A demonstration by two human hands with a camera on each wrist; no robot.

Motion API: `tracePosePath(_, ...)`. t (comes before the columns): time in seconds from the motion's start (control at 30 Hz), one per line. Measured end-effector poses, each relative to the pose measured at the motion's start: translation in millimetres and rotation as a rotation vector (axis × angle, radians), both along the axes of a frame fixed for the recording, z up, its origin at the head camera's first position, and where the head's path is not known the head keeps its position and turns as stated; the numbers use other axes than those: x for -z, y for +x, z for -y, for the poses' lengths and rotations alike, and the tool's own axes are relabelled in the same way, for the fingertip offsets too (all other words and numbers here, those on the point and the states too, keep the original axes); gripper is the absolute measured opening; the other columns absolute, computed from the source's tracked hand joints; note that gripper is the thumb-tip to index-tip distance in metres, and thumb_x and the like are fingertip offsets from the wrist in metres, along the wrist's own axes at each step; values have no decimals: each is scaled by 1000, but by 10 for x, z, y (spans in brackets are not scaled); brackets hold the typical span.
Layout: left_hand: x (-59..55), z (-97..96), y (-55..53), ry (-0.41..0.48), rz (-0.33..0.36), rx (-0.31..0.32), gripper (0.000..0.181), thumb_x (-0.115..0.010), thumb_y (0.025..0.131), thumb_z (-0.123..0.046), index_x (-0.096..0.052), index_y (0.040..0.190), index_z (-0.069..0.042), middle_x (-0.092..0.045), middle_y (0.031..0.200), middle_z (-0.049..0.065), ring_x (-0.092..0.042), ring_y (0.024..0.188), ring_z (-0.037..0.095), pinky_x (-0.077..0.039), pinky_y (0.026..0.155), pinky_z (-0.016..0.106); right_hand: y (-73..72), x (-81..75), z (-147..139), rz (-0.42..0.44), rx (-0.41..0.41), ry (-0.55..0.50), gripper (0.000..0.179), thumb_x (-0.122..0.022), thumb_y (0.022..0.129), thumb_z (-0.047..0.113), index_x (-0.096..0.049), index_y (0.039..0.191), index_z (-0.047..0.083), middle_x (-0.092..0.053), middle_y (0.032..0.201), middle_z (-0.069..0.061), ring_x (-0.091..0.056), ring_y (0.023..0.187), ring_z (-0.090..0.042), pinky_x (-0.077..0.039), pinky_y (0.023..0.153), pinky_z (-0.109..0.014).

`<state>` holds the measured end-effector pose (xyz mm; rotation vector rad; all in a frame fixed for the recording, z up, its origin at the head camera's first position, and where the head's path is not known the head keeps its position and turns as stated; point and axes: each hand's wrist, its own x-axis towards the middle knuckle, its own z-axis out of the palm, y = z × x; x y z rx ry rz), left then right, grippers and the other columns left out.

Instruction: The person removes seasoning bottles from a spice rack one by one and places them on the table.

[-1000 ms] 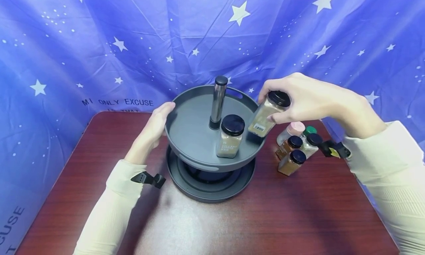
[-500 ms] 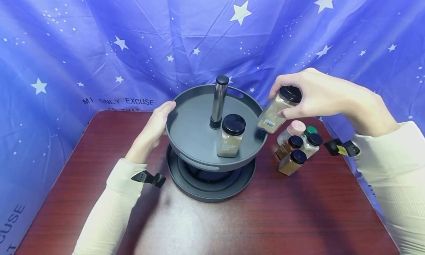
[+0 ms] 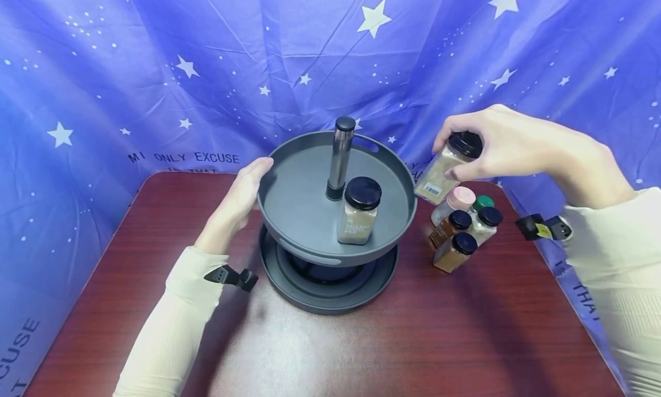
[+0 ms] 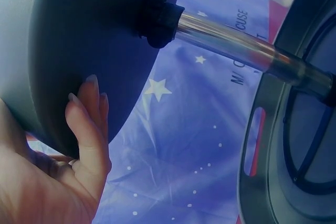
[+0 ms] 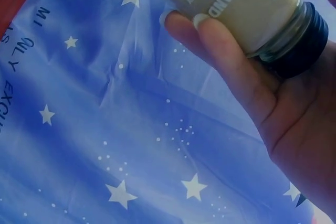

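In the head view my right hand (image 3: pixel 508 141) grips a square spice jar (image 3: pixel 439 173) with a black lid, held tilted in the air just off the upper tray's right rim. Its label, partly readable in the right wrist view, says salt and pepper on the jar's side (image 5: pixel 247 3). My left hand (image 3: pixel 238 196) holds the left rim of the grey two-tier turntable's upper tray (image 3: pixel 296 179). In the left wrist view that hand's fingers (image 4: pixel 89 124) curl against the tray's underside. A second black-lidded jar (image 3: pixel 356 219) stands upright on the upper tray.
Several small spice jars cluster on the table right of the turntable, including a pink-capped jar (image 3: pixel 451 205) and a brown one (image 3: pixel 450 258). A metal post (image 3: pixel 341 156) rises from the upper tray. The lower tray (image 3: pixel 330 305) sits on the wooden table (image 3: pixel 439 339). A starry curtain (image 3: pixel 217 70) hangs behind.
My right hand has carried its spice jar rightward, from above the upper tray to outside its rim, over the cluster's far side. The left hand and the turntable have stayed put.
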<state>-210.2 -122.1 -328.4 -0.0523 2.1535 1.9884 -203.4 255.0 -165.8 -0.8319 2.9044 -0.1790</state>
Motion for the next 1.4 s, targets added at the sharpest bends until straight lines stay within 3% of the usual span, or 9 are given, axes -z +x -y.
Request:
tracePosePath(0.47,1,-4,2,-12,-14,10,52,-34,105,-42,-39,148,-14,-51,124,7,-58,86,7,-53,71,27,-38,-11,-109,16,65,45,37,-78,79,20,-63,113,24,-63,77,-2,-51,62,-13,-41,55,-27)
tracePosePath(0.97,-4,2,6,-3,-13,9,51,-34,105,-43,-41,147,-14,-52,119,5,-59,86,7,-54,70,27,-201,74,-344,72,123,105,40,-77,79,19,-63,117,17,-68,87,-2,-53,73,-15,-40,58,-28)
tracePosePath(1.2,-9,15,1,0,-11,0,52,-34,105,-43,-38,149,-15,-51,126,7,-58,89,8,-54,73,28,-282,110,-507,99,138,125,40,-79,78,19,-64,115,14,-70,93,-5,-56,79,-17,-42,63,-32)
tracePosePath(1.4,0,2,0,5,-11,5,49,-34,105,-42,-42,146,-16,-54,116,3,-60,87,9,-55,71,30,-331,174,-636,151,171,118,39,-77,77,17,-64,114,13,-69,91,-6,-56,75,-17,-45,58,-31)
